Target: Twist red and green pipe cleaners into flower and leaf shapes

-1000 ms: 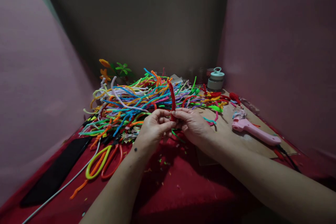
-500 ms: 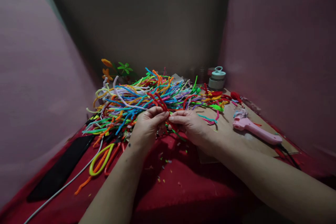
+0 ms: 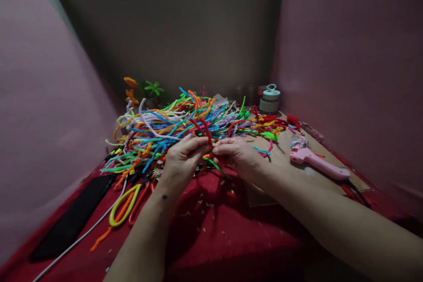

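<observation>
pink side walls [image 3: 350,53] | dark back wall [image 3: 172,26] | red tabletop [image 3: 231,238] | dim light

Both bare forearms reach forward and converge, so the hands meet fingertip to fingertip. The left hand [image 3: 181,158] shows its back, knuckles raised, thumb and fingers [image 3: 201,144] curled into a tight pinch that points toward the right hand [image 3: 239,156]. The right hand lies palm-down, wrist low, and its fingers [image 3: 220,148] are pinched just beside those of the left. The left forearm [image 3: 145,233] rises steeply from below. The right forearm [image 3: 330,224] comes in at a slant from the lower right.
</observation>
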